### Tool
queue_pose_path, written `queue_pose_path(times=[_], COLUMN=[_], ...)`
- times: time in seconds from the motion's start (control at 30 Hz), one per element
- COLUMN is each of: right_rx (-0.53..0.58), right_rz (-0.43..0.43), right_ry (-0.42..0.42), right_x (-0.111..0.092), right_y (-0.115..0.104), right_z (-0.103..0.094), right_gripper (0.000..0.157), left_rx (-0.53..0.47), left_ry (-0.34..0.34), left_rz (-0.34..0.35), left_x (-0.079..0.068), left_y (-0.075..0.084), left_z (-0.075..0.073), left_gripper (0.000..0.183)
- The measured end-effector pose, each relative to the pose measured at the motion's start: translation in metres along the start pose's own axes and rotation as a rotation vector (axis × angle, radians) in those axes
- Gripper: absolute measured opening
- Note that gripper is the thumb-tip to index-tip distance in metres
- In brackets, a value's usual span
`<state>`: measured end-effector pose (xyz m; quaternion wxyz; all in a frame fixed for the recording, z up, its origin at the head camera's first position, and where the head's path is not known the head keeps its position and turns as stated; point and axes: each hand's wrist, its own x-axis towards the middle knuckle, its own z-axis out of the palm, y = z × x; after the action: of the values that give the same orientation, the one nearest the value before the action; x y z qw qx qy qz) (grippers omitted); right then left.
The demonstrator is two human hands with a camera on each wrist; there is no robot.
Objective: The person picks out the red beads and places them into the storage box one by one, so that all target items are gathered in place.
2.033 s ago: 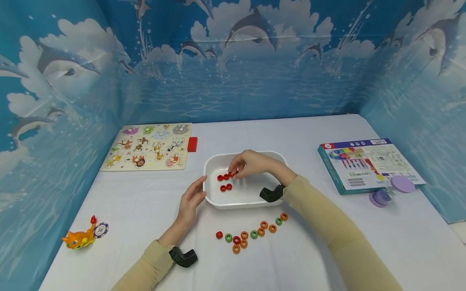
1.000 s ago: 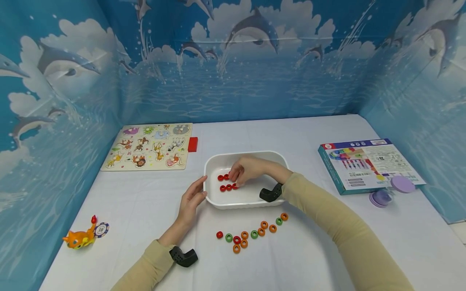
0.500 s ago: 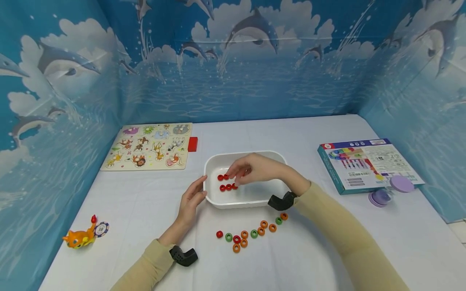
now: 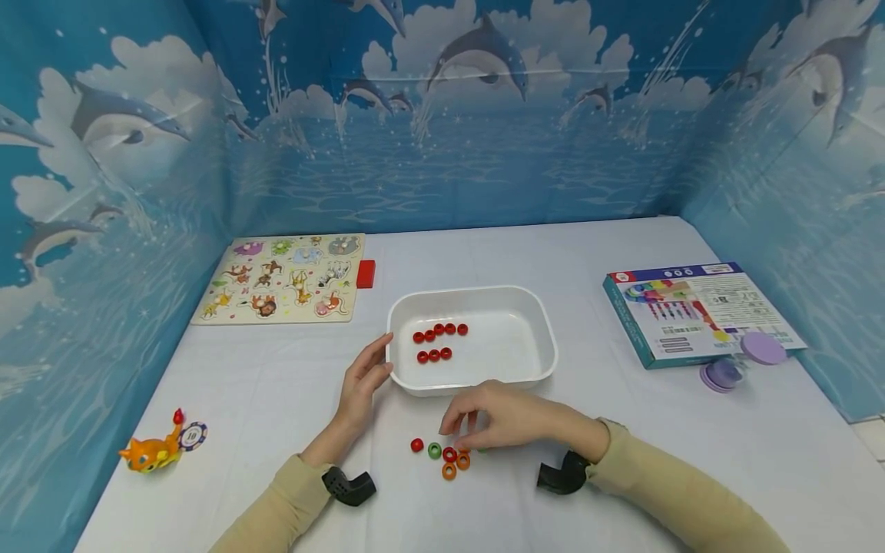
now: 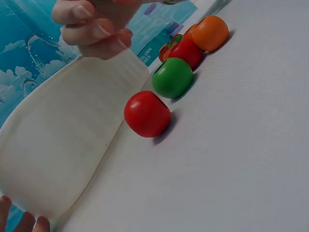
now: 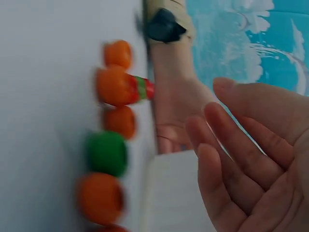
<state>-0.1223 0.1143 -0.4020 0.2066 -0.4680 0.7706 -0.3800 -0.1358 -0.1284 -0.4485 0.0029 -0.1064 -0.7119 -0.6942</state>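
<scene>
My left hand [image 4: 359, 388] rests its fingertips against the left end of a white tray [image 4: 515, 338]. Inside the tray, red beads lie in two rows, a longer upper row [image 4: 450, 329] and a lower row [image 4: 434, 355] of three. Over the loose beads in front of the tray hovers my right hand [image 4: 494, 418], its fingers loosely bent; the right wrist view shows nothing between them. Below it sit a red bead [image 5: 147, 114], a green bead [image 5: 172, 78] and several orange beads [image 6: 100, 198]. The right hand hides part of this group in the head view.
A wooden animal puzzle board [image 4: 297, 284] lies at the back left, beside a red block [image 4: 366, 274]. At the right are a game box [image 4: 698, 311] and purple lids [image 4: 764, 349]. An orange toy figure [image 4: 148, 455] and a poker chip [image 4: 193, 435] sit at the left.
My right hand has added a red bead to the lower row, let go, and moved out of the tray toward me over the loose beads. The left hand has stayed in place.
</scene>
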Motion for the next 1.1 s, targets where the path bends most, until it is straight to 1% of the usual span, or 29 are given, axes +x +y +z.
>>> queue_pose_path(times=[0.1,0.23,0.33,0.57,0.77,0.93,1.07,1.1], right_rx=[-0.084,-0.142,-0.145,-0.177,-0.169,-0.158,-0.134,-0.113], right_rz=[0.014,0.012,0.018,0.061,0.083,0.092,0.108,0.107], right_ry=[0.034,0.057,0.047,0.045,0.055,0.073,0.065,0.060], right_x=[-0.002,-0.001,0.000,0.002,0.003,0.003,0.001,0.000], right_y=[0.005,0.012,0.016,0.018,0.017,0.017,0.010,0.007], right_z=[0.011,0.020,0.024,0.029,0.030,0.030,0.024,0.021], right_gripper=[0.020,0.018,0.018,0.015,0.012,0.015,0.017,0.018], left_rx=[-0.019,-0.026,-0.018,-0.015,-0.027,-0.016,-0.014,-0.015], left_ry=[0.002,0.004,0.007,0.011,0.008,0.002,0.004,0.004], left_rz=[0.002,0.016,0.022,0.024,0.002,0.005,0.003,0.002], left_x=[0.003,0.004,0.004,0.004,0.003,0.003,0.003,0.004], left_y=[-0.010,-0.020,-0.022,-0.020,-0.018,-0.019,-0.019,-0.019], left_z=[-0.002,-0.003,-0.003,-0.003,-0.005,-0.005,-0.005,-0.005], left_gripper=[0.043,0.044,0.047,0.047,0.044,0.043,0.043,0.043])
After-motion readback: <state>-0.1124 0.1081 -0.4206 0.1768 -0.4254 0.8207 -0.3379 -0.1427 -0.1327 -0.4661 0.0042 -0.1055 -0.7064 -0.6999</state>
